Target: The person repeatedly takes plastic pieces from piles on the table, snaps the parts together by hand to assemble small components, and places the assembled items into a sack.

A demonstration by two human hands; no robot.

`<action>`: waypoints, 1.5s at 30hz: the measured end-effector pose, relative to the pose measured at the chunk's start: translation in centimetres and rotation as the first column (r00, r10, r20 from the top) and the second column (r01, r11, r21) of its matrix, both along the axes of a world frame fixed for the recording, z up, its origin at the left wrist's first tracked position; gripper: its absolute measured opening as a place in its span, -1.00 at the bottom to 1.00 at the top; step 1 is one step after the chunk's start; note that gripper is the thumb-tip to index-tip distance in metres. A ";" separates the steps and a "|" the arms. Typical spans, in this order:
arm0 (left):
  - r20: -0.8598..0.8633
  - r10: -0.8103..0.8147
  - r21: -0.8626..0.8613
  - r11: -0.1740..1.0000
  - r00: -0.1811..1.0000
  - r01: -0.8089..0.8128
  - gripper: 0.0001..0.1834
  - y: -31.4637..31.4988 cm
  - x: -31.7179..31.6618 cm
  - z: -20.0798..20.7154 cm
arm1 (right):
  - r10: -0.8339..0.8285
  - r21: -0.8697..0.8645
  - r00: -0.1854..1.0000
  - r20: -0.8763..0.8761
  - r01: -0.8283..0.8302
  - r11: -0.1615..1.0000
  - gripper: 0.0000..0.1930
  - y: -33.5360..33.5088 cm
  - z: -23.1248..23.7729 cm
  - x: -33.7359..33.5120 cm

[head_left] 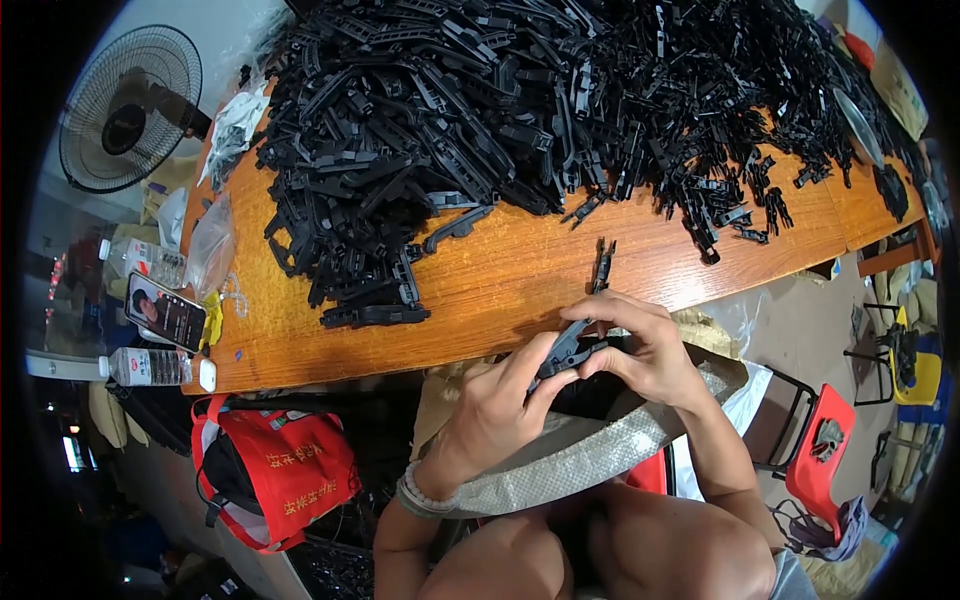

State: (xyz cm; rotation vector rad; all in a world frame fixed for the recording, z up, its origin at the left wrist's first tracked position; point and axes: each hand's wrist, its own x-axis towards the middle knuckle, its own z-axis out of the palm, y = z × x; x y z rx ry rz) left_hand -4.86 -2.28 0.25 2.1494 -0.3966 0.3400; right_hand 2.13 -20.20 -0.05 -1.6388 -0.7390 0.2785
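My left hand (500,400) pinches a dark grey plastic part (567,345) in front of the table edge, above an open woven sack (590,460). My right hand (645,350) closes on the other side of the same part, thumb and fingers against it. Just beyond the right fingertips a slim black clip-like piece (603,268) points away from me; whether those fingers touch it, I cannot tell. The sack spreads between my forearms, over my knees, with dark contents partly showing beneath my hands.
A large heap of black plastic parts (420,110) covers the far side of the wooden table (300,355); smaller pieces (720,200) lie to the right. At left are a phone (163,310), water bottles (150,367) and a fan (130,110). A red bag (285,470) hangs below; a red chair (820,455) stands right.
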 end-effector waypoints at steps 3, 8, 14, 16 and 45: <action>-0.019 -0.020 0.005 1.000 1.000 0.020 -0.58 0.1 0.1 0.1 | -0.003 -0.006 1.000 0.000 0.003 1.000 -0.66 -0.1 -0.3 -0.1; -0.009 -0.036 0.014 0.999 0.999 0.036 -0.60 0.1 0.2 -0.2 | -0.096 -0.039 0.989 0.111 0.100 0.994 -0.73 0.0 -0.6 -0.6; 0.044 -0.025 -0.019 0.999 0.999 0.026 -0.60 0.0 0.8 -0.6 | -0.133 -0.032 0.980 0.148 0.139 0.990 -0.76 0.0 -1.0 -0.5; 0.046 -0.022 -0.020 1.000 0.999 0.023 -0.61 0.1 0.8 -0.7 | -0.130 -0.037 0.974 0.187 0.140 0.990 -0.78 0.0 -1.0 -0.3; -0.027 0.219 -0.205 0.954 0.975 -0.220 -0.89 1.6 4.8 -1.7 | -0.087 -0.379 0.877 0.472 0.291 0.878 -0.75 -0.5 0.2 1.2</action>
